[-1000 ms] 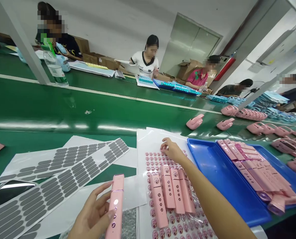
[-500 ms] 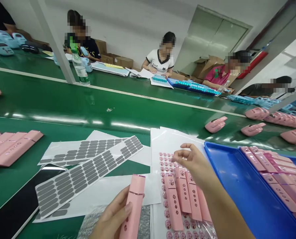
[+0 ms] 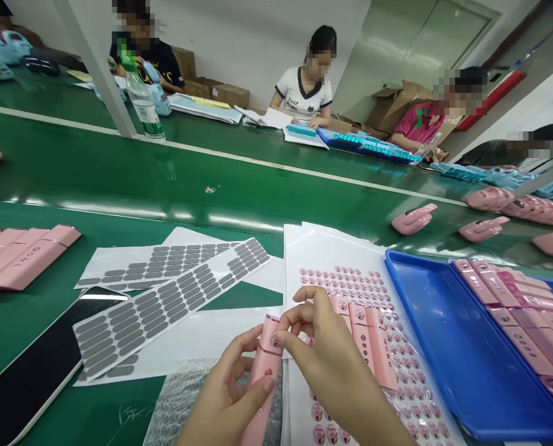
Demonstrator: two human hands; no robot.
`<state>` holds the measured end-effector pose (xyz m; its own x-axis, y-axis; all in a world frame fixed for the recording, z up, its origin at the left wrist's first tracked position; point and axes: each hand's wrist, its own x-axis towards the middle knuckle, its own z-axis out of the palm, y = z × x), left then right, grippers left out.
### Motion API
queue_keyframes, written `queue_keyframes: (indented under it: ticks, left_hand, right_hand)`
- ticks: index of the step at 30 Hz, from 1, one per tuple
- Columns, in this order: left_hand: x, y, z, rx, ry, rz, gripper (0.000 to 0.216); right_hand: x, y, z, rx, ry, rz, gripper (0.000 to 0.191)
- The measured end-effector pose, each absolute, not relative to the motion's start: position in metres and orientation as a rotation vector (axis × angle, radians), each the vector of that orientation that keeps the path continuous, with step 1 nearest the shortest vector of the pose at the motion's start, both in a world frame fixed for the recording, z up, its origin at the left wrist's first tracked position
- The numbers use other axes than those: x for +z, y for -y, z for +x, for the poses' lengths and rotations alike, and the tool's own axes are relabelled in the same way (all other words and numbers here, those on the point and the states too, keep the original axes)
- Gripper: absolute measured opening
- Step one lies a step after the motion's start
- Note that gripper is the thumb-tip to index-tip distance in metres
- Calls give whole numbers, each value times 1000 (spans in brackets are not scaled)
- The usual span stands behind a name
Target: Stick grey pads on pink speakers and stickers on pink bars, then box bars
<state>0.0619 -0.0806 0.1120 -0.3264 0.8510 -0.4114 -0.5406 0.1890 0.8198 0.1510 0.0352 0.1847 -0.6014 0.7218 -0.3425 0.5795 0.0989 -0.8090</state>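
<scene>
My left hand (image 3: 230, 387) is wrapped round a slim pink plastic device (image 3: 268, 360) with a shiny band and small round icons, its top end tilted up. My right hand (image 3: 320, 347) pinches a small round sticker (image 3: 276, 339) with thumb and forefinger at the upper part of the device. Whether the sticker is fully down on the surface I cannot tell. Beneath my right forearm lies a sheet of round picture stickers (image 3: 360, 275). Several similar pink devices (image 3: 381, 353) rest on that sheet, partly hidden by my right hand.
Right of the sheet stands a blue tray (image 3: 425, 347) with several pink devices at its right. Grey oval sticker sheets (image 3: 165, 310), a dark slab like a phone (image 3: 30, 371) and more pink devices (image 3: 30, 260) lie left. Bubble wrap (image 3: 174, 399) is in front. Co-workers sit across the bench.
My right hand has come left and down from over the sticker sheet to the top of the pink device. The left hand has shifted slightly right, still holding it. The camera view has tilted down.
</scene>
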Motion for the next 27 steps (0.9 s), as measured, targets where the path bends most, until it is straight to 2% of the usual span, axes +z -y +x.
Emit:
queue_keyframes:
  ticks: [13,23,27]
  left_hand:
    - [112,80,63,1446,-1248,307,51]
    - [112,82,63,1404,-1185,285,55]
    - [113,80,59,1423,-1239,292,52]
  right_hand:
    - [176,-33,153,1451,2229,-1296,24]
    - [164,-29,152,1417,2160,-1249,16]
    - [160,-35,152,1523,2026,-1146,9]
